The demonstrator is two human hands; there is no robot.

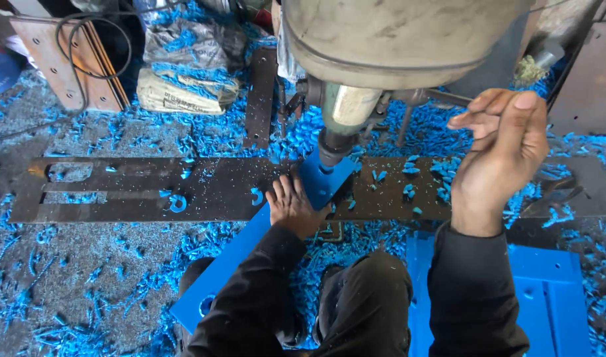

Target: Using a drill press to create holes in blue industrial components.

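Drill press setup seen from above, so here's how things sit. Blue plate is a long flat strip, and its long axis runs diagonally: near end low on the left by the person's knee, far end up and to the right, tucked right under the drill bit. That far end rests on the dark steel bench, which stretches left to right and is littered with blue shavings.

Left hand is the one doing the holding. It's pressed flat, palm down, on the plate just beside the bit, fingers spread, pinning rather than wrapping, so the grip is a flat open press on the plate and not a closed fist.

Right hand is up in the air off to the right, well apart from the plate, fingers loosely curled with nothing in them. It hangs near the machine's right side, close to a handle knob, not touching it as far as I can tell.

So the left is clearly the nearer hand to the plate; the drill point lies just up and right of its fingertips.
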